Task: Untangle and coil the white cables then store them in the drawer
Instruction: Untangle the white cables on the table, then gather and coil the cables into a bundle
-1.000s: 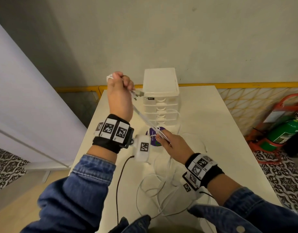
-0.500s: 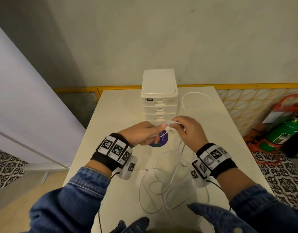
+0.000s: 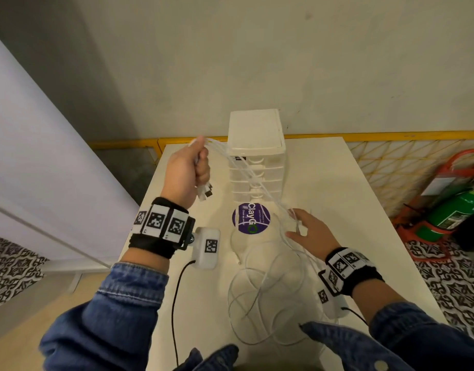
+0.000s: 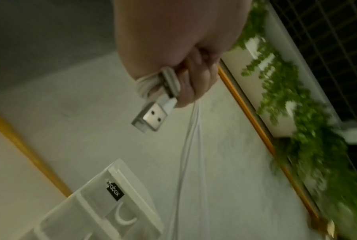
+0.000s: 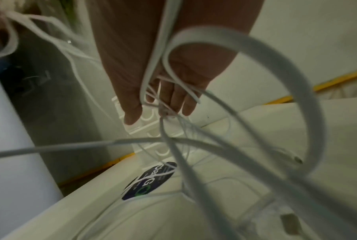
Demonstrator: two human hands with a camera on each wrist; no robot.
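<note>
- Left hand (image 3: 189, 170) raised above the table (image 3: 324, 183), fist curled round a bundle of white cables (image 3: 246, 172); grip firm.
- USB plugs (image 3: 207, 192) hang out just below the curled left fingers; in the left wrist view one metal plug (image 4: 149, 117) sticks out beyond the fingertips, with cable folded back against the palm.
- From the top of the left fist several strands run down and across in front of the drawer unit (image 3: 255, 148) to the right hand (image 3: 310, 232).
- Right hand low over the table, fingers spread and mostly straight; strands pass between and across the fingers (image 5: 173, 99). Whether any finger pinches a strand: cannot tell.
- Below and behind the right fingers, the rest of the cables lie in loose overlapping loops (image 3: 268, 295) on the table, toward the person.
- Purple round sticker (image 3: 250, 218) on the table between the two hands, just in front of the drawer unit; a strand crosses over it in the right wrist view.
- Drawer unit: all visible drawers closed; it stands beyond both sets of fingertips, at the table's far edge.
- Green fire extinguisher (image 3: 455, 210) on the floor, well to the right of the right hand.
</note>
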